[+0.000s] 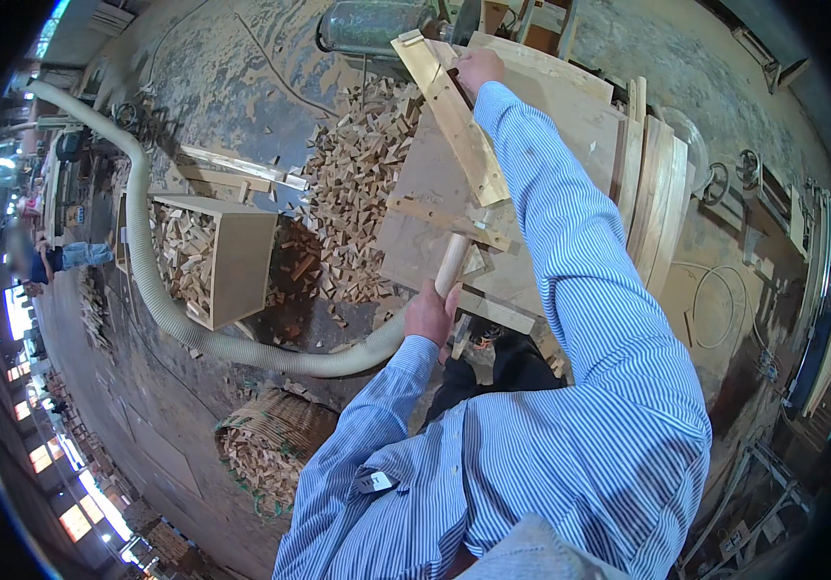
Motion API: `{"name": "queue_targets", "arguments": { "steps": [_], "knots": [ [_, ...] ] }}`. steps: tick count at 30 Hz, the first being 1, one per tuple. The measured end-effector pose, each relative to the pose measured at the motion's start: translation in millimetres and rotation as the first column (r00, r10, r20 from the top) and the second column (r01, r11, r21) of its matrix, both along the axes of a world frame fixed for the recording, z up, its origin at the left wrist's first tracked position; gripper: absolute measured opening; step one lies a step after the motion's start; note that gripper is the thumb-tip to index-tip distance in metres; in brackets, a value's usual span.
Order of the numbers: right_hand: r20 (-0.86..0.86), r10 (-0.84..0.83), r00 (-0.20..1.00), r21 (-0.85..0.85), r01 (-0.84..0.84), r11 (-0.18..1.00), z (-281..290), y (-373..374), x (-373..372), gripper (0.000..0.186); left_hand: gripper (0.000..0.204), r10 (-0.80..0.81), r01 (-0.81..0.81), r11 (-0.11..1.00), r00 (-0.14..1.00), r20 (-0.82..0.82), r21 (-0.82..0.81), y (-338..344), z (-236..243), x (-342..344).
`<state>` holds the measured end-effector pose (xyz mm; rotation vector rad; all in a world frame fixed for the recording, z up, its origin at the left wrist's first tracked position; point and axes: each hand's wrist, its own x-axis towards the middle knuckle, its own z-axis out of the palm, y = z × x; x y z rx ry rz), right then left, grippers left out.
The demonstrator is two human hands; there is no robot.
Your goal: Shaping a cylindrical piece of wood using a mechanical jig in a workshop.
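My left hand (430,309) is closed around a pale cylinder (453,259), whose top rests near a short drilled wooden strip (435,215) on a board-topped work surface (410,253). The corrugated hose (367,356) runs up toward this hand; whether it joins the cylinder is hidden. My right hand (478,72), arm stretched forward, grips the far end of a long pale plank (440,97) with holes in it, lying at a slant; its fingertips are partly hidden.
Wood offcuts (353,184) are heaped left of the work surface. A wooden box (240,266) and woven basket (275,416) hold more offcuts. A metal cylinder (367,26) lies beyond. Stacked boards (657,203) edge the right side. Another person (82,255) is at far left.
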<state>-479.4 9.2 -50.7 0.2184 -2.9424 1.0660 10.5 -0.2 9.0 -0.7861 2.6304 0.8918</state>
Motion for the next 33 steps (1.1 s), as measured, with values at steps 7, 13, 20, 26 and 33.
{"name": "queue_targets", "arguments": {
  "steps": [7, 13, 20, 26, 33],
  "knots": [
    [-0.07, -0.017, 0.997, 0.121, 0.026, 0.992, -2, 10, -51, 0.027, 0.053, -0.017, 0.018, 0.999, 1.0, -0.019, 0.038, 9, 2, -43],
    [-0.144, 0.058, 0.988, 0.219, -0.025, 0.975, 7, 19, -57, 0.027, 0.053, -0.034, 0.034, 0.999, 0.998, -0.044, -0.008, 11, 0, -56],
    [0.031, 0.123, 0.992, 0.082, -0.125, 0.989, 14, 81, -27, 0.035, 0.052, -0.046, 0.045, 0.999, 0.996, -0.079, -0.005, 20, -2, -50],
    [0.118, 0.085, 0.989, 0.012, -0.087, 0.996, 48, 41, 59, 0.047, 0.052, -0.006, 0.005, 0.997, 1.0, -0.02, -0.078, 0, 2, -12],
    [0.194, 0.077, 0.978, 0.137, -0.105, 0.985, 19, 47, 76, 0.05, 0.06, 0.05, -0.041, 0.993, 0.996, -0.075, 0.107, 2, -1, 6]
  ]
}}
